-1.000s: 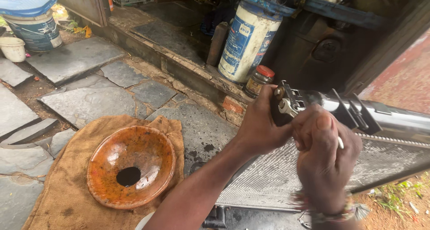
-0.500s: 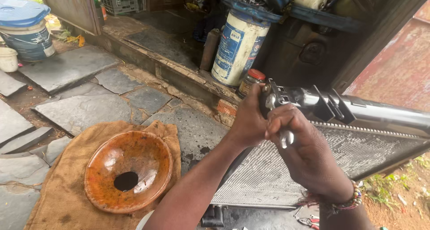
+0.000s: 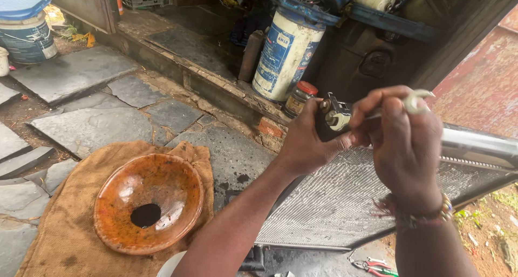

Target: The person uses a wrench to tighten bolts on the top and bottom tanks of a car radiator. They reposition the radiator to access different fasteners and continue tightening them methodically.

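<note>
Two hands on one radiator (image 3: 345,201): my left hand (image 3: 307,145) clamps its corner fitting (image 3: 337,115); my right hand (image 3: 404,142) grips a slim metal tool (image 3: 418,100), mid-turn.

Both arms are bare, with no sleeves. The right hand (image 3: 407,147) has a bead bracelet (image 3: 426,215) at its 6 o'clock.

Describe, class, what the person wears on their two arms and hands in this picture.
Both forearms are bare, with no sleeves showing. The left hand has no glove or jewellery visible. The right hand is also ungloved; a beaded bracelet with frayed threads circles its wrist.
</note>
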